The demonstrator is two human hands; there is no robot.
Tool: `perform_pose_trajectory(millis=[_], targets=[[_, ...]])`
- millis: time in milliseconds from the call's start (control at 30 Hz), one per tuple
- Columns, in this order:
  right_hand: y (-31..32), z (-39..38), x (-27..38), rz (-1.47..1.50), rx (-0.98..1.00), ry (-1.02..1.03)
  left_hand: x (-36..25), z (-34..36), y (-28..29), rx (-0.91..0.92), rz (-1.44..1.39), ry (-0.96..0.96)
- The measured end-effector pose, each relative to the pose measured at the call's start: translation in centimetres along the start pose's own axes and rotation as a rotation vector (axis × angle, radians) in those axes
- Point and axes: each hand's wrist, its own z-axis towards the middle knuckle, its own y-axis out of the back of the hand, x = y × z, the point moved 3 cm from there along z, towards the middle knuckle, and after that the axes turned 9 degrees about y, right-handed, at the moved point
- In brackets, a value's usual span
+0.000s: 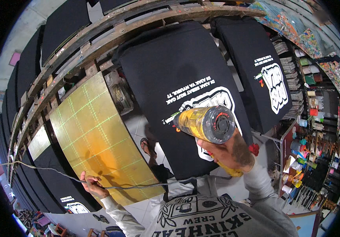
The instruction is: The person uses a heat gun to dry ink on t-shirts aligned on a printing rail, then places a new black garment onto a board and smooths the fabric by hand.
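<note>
My right hand (pixel 229 152) grips a yellow and black heat gun (pixel 205 123) by its handle, with the round vented back end turned up. It is over the white print on a black T-shirt (pixel 166 63) that is stretched flat on a board. Its front end points down at the print; the print under it is partly hidden. Over on the left, my left hand (pixel 93 185) has its fingers curled round a grey power cord (pixel 138 185). The cord runs across the bare yellowish board (pixel 91 130), which is marked with green grid lines.
On the right lies another printed black T-shirt (pixel 252 67) on its board. Several black shirts on boards line the left side. A long wooden and metal rail (pixel 99 41) curves along the far side. Crowded shelves (pixel 312 146) with paint tubs stand at the right.
</note>
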Motion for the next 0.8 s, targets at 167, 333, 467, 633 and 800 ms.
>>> perform_pose_trajectory(millis=[167, 333, 467, 633, 800], targets=[[1.2, 0.4, -2.0, -0.088, 0.099, 0.366, -1.7, -1.8, -4.7, 0.049, 0.043, -0.032], [1.2, 0.5, -2.0, 0.09, 0.048, 0.236, -2.1, -1.8, -6.4, 0.129, 0.093, -0.057], [1.5, 1.0, -1.8, 0.022, 0.123, 0.188, -3.0, -1.0, -7.0, 0.138, 0.108, -0.1], [3.6, 0.6, -2.6, 0.042, 0.02, 0.302, -5.0, -0.7, -8.1, 0.13, 0.068, -0.033], [14.3, -1.5, -3.8, 0.311, -0.36, -0.109, -8.5, -4.0, -12.4, 0.233, -0.337, 0.165]])
